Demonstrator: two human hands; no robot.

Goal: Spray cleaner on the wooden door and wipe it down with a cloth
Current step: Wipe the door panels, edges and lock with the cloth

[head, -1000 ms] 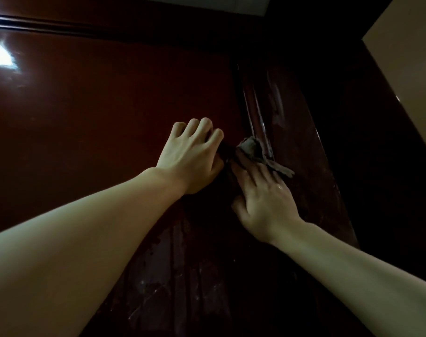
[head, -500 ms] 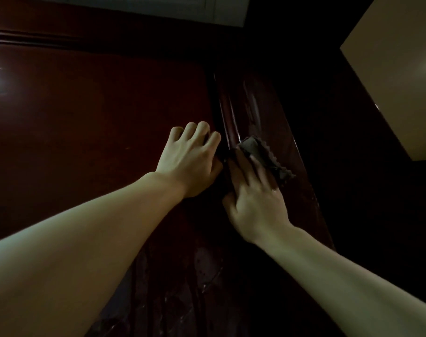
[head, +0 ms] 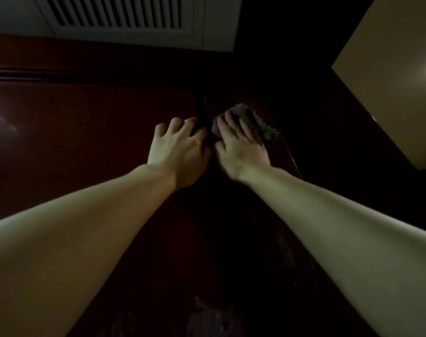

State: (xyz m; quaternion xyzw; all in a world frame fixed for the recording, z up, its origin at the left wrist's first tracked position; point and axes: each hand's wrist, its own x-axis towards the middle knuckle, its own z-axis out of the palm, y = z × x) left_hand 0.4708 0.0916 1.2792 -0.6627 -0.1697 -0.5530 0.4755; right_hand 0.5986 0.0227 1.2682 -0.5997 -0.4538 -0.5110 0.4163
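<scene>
Left arm: bare forearm enters from the lower left corner and reaches up and to the right, wrist straight.
Left hand [head: 180, 152]: back of hand faces the camera; fingers spread and bent at the knuckles, tips pressed down, nothing visibly held.
Right arm: bare forearm enters from the right edge and reaches up and to the left, wrist slightly bent.
Right hand [head: 241, 148]: back of hand faces the camera; fingers [head: 231, 125] extended, close together and laid flat, pressing down; thumb tucked along the inner side.
Spacing: the two hands lie side by side, thumbs nearly touching; forearms converge toward the hands.
</scene>
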